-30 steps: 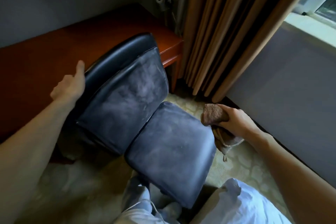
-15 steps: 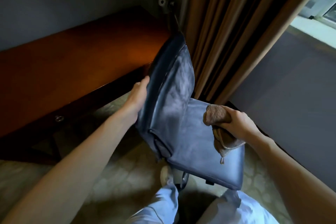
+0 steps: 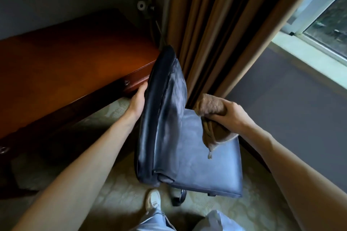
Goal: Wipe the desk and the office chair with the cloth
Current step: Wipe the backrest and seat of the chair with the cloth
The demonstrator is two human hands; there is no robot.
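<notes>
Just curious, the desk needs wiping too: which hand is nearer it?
Left. The left hand holds the chair back close beside the desk; the right hand grips the cloth over the seat, farther away.

A: Left hand (image 3: 138, 100)?
B: Holds the rear edge of the chair (image 3: 165, 118) back. Fingers are hidden behind it.
A: Right hand (image 3: 232, 116)?
B: Grips a bunched brown cloth (image 3: 210, 107) above the seat (image 3: 206, 165), just beside the back. A loose tail hangs down.
A: Surroundings?
B: Desk (image 3: 65, 65) at left, near the chair. Curtain (image 3: 216, 24) behind. One shoe (image 3: 153, 199) on the carpet (image 3: 116, 202).
</notes>
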